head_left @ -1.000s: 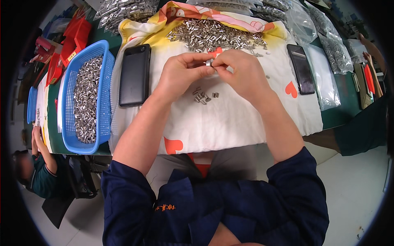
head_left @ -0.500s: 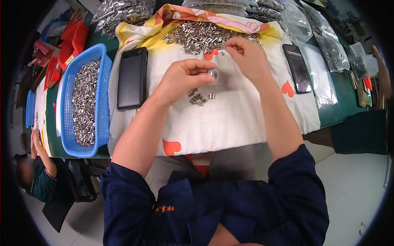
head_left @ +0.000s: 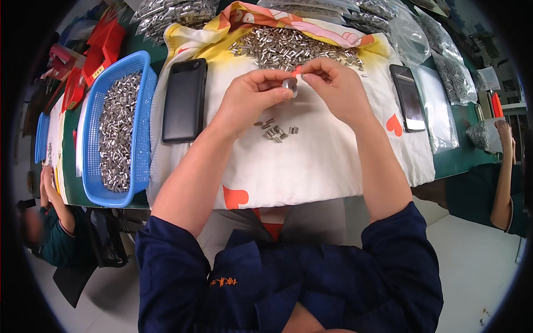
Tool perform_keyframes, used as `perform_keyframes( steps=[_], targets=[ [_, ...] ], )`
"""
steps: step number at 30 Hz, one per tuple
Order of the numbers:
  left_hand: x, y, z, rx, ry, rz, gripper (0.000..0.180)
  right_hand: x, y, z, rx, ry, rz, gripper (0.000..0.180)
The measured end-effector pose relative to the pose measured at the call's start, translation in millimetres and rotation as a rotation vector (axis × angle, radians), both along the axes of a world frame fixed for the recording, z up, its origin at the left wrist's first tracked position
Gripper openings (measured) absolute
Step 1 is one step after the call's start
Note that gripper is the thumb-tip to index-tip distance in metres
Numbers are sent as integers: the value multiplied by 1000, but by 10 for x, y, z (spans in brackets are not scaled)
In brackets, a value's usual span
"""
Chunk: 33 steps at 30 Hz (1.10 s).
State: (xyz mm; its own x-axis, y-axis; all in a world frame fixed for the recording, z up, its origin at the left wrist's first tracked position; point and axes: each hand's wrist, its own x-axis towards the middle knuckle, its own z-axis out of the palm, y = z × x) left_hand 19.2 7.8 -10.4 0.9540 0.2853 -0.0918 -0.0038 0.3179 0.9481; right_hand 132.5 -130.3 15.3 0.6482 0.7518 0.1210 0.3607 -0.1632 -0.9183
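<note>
My left hand (head_left: 249, 101) is closed around a small round metal disc with a hole in it (head_left: 290, 86), pinched between thumb and fingers. Close beside the disc, my right hand (head_left: 337, 91) has its thumb and forefinger pinched together. Whatever they hold is too small to make out. Beyond both hands lies a heap of small shiny metal sleeves (head_left: 288, 49) on a white patterned cloth (head_left: 311, 172). A few more loose sleeves (head_left: 276, 134) rest on the cloth, nearer to me than the disc.
To the left stand a black rectangular case (head_left: 185, 102) and a blue basket (head_left: 145, 119) full of metal sleeves. A phone (head_left: 408, 97) and clear bags (head_left: 438, 111) lie at right. Red bins (head_left: 102, 50) sit far left. Other people's arms (head_left: 502, 183) show at both sides.
My right hand has moved left from the edge of the heap to the disc. The view has shifted slightly. At the far right, another person's arm has come in beside a bag.
</note>
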Motion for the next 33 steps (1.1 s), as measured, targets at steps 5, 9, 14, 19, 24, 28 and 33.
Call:
perform_keyframes(
  steps=[5, 9, 14, 19, 24, 28, 33],
  targets=[
    [-3, 6, -8, -61, -23, 30, 29, -40, -13, 30, 30, -27, 125, 9],
    [8, 0, 3, -17, -11, 31, 29, -87, -22, 51, -8, -165, 87, 8],
    [4, -19, 30, 94, 38, 54, 28, -163, -14, 20, 9, -434, 45, 9],
    [-20, 0, 16, 97, 27, 5, 28, -138, -33, 71, -57, -248, 66, 9],
    [-44, -11, 96, 51, 18, -105, 28, 110, -77, 59, -148, 283, 220, 16],
    [-45, -4, 47, 65, 28, -148, 26, 166, -59, -25, -158, 351, 293, 19],
    [-58, -40, 31, 169, 90, -271, 27, 124, 74, -9, -141, -79, -12, 12]
  ],
)
